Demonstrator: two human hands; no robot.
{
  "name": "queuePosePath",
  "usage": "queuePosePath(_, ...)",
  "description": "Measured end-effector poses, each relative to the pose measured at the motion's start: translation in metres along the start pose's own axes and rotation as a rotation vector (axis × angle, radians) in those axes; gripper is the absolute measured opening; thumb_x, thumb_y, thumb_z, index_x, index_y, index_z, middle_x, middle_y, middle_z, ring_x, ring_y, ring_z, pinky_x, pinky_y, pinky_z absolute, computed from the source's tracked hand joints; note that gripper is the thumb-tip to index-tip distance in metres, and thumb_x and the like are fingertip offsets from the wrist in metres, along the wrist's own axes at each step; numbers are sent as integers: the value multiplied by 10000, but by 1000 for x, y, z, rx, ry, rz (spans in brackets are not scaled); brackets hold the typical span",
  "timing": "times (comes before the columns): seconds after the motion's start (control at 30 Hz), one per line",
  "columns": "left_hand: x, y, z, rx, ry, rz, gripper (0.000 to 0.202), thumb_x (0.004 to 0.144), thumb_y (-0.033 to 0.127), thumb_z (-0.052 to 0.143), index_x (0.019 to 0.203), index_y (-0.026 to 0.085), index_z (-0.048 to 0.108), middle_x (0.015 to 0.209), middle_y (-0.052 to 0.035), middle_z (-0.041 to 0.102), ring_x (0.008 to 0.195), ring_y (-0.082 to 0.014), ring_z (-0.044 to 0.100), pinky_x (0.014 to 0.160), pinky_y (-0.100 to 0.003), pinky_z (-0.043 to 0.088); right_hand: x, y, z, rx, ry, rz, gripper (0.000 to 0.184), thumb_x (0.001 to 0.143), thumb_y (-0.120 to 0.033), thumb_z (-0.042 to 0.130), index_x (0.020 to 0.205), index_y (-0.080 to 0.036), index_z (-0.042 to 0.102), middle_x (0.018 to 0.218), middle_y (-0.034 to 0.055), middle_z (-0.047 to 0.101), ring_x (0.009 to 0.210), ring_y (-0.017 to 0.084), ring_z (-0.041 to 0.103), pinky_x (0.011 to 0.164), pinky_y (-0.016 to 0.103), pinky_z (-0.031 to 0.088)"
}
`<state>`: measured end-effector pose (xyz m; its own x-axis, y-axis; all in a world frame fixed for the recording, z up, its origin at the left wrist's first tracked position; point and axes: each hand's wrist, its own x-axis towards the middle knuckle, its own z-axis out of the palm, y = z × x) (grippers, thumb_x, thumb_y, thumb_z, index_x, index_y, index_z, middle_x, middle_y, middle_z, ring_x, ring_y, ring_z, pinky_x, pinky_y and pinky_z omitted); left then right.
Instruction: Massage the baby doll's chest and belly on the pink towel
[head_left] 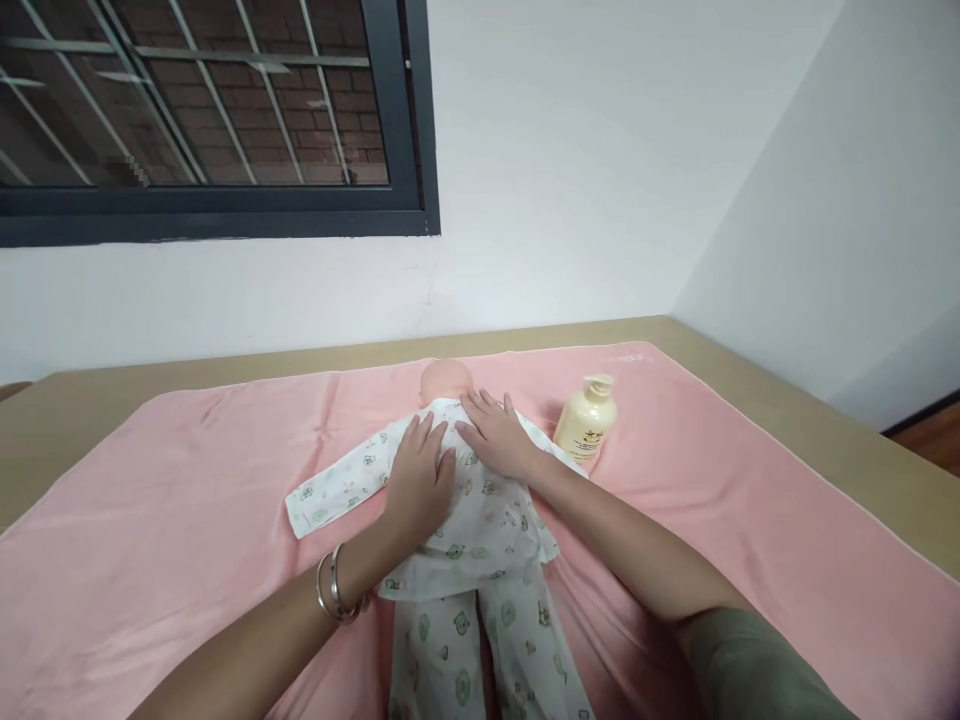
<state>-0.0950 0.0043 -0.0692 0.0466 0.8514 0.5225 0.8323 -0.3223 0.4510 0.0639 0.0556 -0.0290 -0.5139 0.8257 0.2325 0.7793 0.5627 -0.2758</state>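
Observation:
A baby doll (pixel 446 380) lies on a pink blanket (pixel 225 480), its bald head toward the wall and no facial features showing. It wears a white printed top (pixel 480 535) and matching trousers (pixel 517 640). My left hand (pixel 420 480) rests flat on the left side of the top, fingers stretched toward the head. On the upper right of the top lies my right hand (pixel 499 437), palm down with fingers spread. The left sleeve stretches out sideways; my right forearm partly covers the other one. Neither hand grips anything.
A pale yellow pump bottle (pixel 589 418) stands on the blanket right of the doll, close to the right sleeve. Beneath the blanket is a tan surface (pixel 720 375) whose edges meet white walls (pixel 555 200). A dark-framed barred window (pixel 225 215) is at upper left.

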Motion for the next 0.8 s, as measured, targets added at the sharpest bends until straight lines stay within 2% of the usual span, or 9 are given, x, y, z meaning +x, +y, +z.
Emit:
queuePosePath(0.07, 6, -8, 0, 2, -16, -33, 437, 946, 357, 363, 1312, 162, 502, 1436, -162, 473, 1381, -313, 375, 1127, -544, 320, -10, -12, 1, -40, 33, -18, 536, 1003, -338, 312, 1442, -37, 379, 1500, 209, 381, 1417, 340, 282, 1141, 578, 196)
queuePosePath(0.13, 18, -18, 0, 13, -56, -109, 484, 959, 374, 330, 1351, 119, 454, 1434, -207, 468, 1381, -334, 377, 1118, -579, 307, -27, -29, 2, -64, 75, -95, 518, 987, -299, 336, 1425, -33, 407, 1491, 215, 391, 1415, 338, 283, 1148, 538, 214)
queuePosePath(0.23, 24, -23, 1, 40, -102, -154, 552, 969, 377, 294, 1400, 41, 373, 1474, -266, 392, 1428, -364, 283, 1121, -616, 262, -40, -42, 0, -51, 86, -187, 496, 980, -303, 358, 1410, -72, 443, 1484, 186, 414, 1406, 314, 306, 1156, 505, 220)
queuePosePath(0.37, 1, -2, 1, 84, -83, -85, 573, 966, 366, 296, 1423, 24, 346, 1507, -253, 346, 1454, -342, 226, 1148, -562, 252, -14, -19, -4, -23, 16, -69, 510, 1010, -360, 293, 1423, -89, 422, 1503, 177, 392, 1409, 301, 309, 1142, 529, 224)
queuePosePath(0.43, -9, 7, -2, 96, -82, -74, 560, 957, 375, 321, 1413, 56, 381, 1511, -224, 357, 1449, -326, 248, 1161, -537, 241, 0, -6, -2, -42, 10, 16, 565, 1007, -410, 307, 1444, -60, 377, 1521, 204, 345, 1429, 315, 263, 1145, 541, 195)
queuePosePath(0.5, -8, 9, -7, 100, -88, -94, 530, 950, 377, 334, 1386, 91, 430, 1495, -201, 397, 1436, -316, 286, 1166, -537, 225, 2, -4, 0, -66, 23, 55, 603, 999, -433, 327, 1441, -25, 366, 1517, 231, 338, 1434, 326, 248, 1150, 532, 183)
queuePosePath(0.67, 21, -13, -16, 65, -121, -231, 502, 974, 365, 242, 1339, 110, 473, 1410, -210, 503, 1388, -323, 376, 1136, -594, 222, -33, -34, -7, -111, 68, -76, 510, 970, -325, 382, 1356, -3, 466, 1416, 249, 471, 1358, 323, 381, 1129, 480, 271)
queuePosePath(0.73, 23, -14, -18, 77, -131, -220, 517, 979, 378, 225, 1340, 96, 465, 1400, -221, 509, 1374, -328, 394, 1128, -611, 217, -42, -42, -15, -96, 75, -136, 428, 949, -309, 421, 1242, -40, 577, 1311, 229, 569, 1279, 314, 472, 1111, 468, 311)
queuePosePath(0.8, 14, -7, -19, 102, -131, -159, 516, 969, 402, 263, 1333, 100, 471, 1420, -214, 489, 1388, -328, 370, 1131, -607, 218, -40, -41, -21, -46, 105, -140, 351, 939, -274, 423, 1131, -81, 644, 1227, 194, 627, 1216, 285, 528, 1092, 439, 348)
